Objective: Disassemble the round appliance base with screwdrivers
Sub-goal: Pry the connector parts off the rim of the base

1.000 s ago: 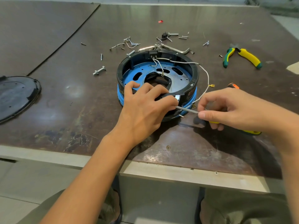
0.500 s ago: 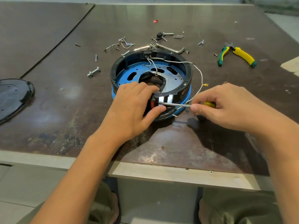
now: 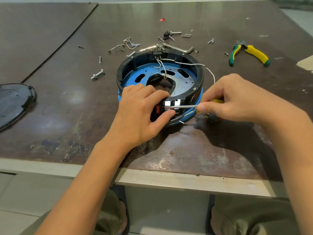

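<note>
Gripping the near wall of the round appliance base [image 3: 160, 78], the left hand [image 3: 142, 114] lays its fingers over the black rim while its thumb presses from below against a small black switch block with a red face [image 3: 158, 109], set in that wall beside two shiny metal tabs [image 3: 172, 103]. Closed around the yellow handle of a screwdriver [image 3: 182, 106], the right hand [image 3: 237, 99] pinches the tool near the top of its shank; the bare steel shaft runs nearly level to the left, its tip meeting the switch block just above the left thumb. Base: a black ring with a blue band around its lower edge and a blue and bare-metal perforated plate inside, standing open side up near the middle of the dark brown table [image 3: 169, 150], slightly toward the near edge. White wires [image 3: 201, 65] lead from a terminal at the far wall, across the interior and over the right side of the rim. Behind the base lie scattered loose screws [image 3: 100, 59], a bolt [image 3: 97, 74] and bent metal clips [image 3: 179, 48]. Green and yellow pliers [image 3: 249, 54] rest at the far right, well apart from the base. A black round cover [image 3: 15, 102] lies at the left edge of the table. A small red fragment [image 3: 162, 19] sits far back on the table.
</note>
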